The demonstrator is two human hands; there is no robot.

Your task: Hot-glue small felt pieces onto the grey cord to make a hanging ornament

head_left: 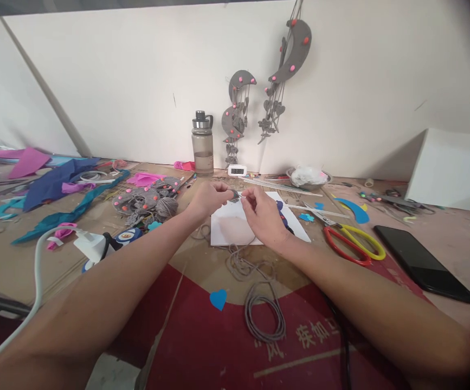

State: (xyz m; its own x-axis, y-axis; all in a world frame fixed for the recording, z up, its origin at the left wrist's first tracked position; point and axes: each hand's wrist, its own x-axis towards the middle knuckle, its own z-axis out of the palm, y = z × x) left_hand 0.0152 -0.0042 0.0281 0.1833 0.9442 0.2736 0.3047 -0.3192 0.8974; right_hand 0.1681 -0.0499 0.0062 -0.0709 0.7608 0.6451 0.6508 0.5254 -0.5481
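Observation:
My left hand and my right hand meet over a white sheet. Between the fingertips of my left hand is a small grey piece. The right fingers are pinched close beside it, on something too small to make out. Grey cord trails below the sheet and ends in a loose coil on the red part of the table covering. To the left of the coil lies a blue heart.
Scissors and a black phone lie on the right. A bottle and a small clock stand behind the hands. Grey moon hangings are on the wall. At left are a white plug, grey yarn pieces and coloured scraps.

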